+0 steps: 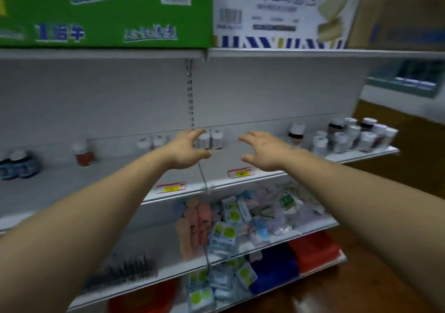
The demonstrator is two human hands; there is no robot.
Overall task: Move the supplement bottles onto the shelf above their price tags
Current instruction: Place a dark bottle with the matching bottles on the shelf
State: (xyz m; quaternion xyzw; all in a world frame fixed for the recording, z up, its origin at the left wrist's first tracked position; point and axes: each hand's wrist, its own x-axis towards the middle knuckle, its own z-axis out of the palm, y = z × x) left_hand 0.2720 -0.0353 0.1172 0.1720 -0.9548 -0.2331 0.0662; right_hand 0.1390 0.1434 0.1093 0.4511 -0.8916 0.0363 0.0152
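— Supplement bottles [354,134]: how far along am I?

— Partway, I'd judge. Every bottle in view already stands on the shelf [108,170]. A tight cluster fills its right end, and one dark bottle [296,133] stands alone by the back edge. A pair of bottles [214,139] sits at the back near the middle seam, with two white-capped bottles [151,141] just left of it. An orange bottle [83,155] is further left, and dark blue bottles [16,166] are at the left end.

— And what's left?

— The lining up. The left price tag [170,188] and right price tag [240,172] sit on the front edge, and no bottle shows close behind either. You'd want bottles brought forward to them.

— My hands?

— Your left hand [186,149] and right hand [265,151] both reach over the shelf with fingers spread, grasping nothing. The left one is just in front of the pair.

— Anything you can't make out?

— Plenty. Blur smears every label and the tag print, so you can't match a bottle to a tag. Your left hand covers part of the pair, your arms hide shelf behind the tags, and the frame cuts the left-end bottles.
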